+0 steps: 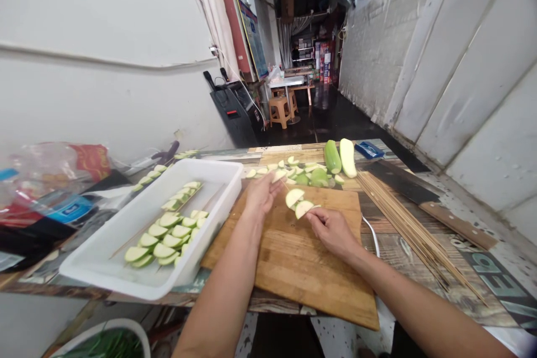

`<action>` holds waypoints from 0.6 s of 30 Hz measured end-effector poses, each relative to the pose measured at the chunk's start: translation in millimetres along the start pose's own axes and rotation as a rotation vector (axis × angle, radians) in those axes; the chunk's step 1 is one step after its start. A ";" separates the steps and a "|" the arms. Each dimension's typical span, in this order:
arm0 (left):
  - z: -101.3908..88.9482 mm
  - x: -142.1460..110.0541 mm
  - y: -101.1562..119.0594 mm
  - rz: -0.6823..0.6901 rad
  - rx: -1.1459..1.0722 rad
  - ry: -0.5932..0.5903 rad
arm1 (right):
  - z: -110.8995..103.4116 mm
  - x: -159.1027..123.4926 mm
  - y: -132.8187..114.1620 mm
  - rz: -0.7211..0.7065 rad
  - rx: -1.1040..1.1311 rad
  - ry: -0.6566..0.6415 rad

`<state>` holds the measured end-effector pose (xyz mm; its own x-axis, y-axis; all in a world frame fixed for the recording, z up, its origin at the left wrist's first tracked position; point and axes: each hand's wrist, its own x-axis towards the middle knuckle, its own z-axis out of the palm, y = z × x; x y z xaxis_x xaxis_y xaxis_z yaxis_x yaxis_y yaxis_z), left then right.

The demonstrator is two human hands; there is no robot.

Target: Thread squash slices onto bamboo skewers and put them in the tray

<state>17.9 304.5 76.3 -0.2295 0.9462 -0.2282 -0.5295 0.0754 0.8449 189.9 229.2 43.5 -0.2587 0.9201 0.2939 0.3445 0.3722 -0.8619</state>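
My left hand (263, 194) is closed, its fingertips at a pale zucchini slice (278, 175) above the far edge of the wooden cutting board (310, 268). My right hand (333, 230) pinches half-round zucchini slices (294, 197) that sit along a thin skewer. Only a short bit of that skewer shows between the hands; its rest is hidden by slices and fingers. Behind the board lies a spread of cut zucchini pieces (319, 177). To the left, a white plastic tray (226, 176) holds several skewers loaded with green-edged slices (171, 239).
Bare bamboo skewers (403, 224) lie right of the board, beside a wooden-handled cleaver (457, 224). Two zucchini pieces (333, 156) and a blue item (369, 150) are at the far edge. Plastic bags and packaging (62, 184) crowd the left. A white tub of greens (142, 335) stands below.
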 end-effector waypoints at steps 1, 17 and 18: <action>0.1 0.2 0.1 -0.034 -0.026 -0.006 | 0.1 0.1 -0.1 0.000 0.002 0.001; 7.7 -5.5 -1.6 -0.166 -0.182 -0.017 | 1.4 -1.9 -0.6 -0.052 -0.076 -0.029; 8.4 -5.7 -2.3 -0.157 -0.183 -0.019 | 1.7 -1.9 -0.5 -0.052 -0.082 -0.028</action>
<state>27.3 301.5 79.7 -0.1185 0.9333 -0.3390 -0.6974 0.1648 0.6975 188.7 227.0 42.7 -0.3025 0.8962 0.3247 0.4026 0.4289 -0.8087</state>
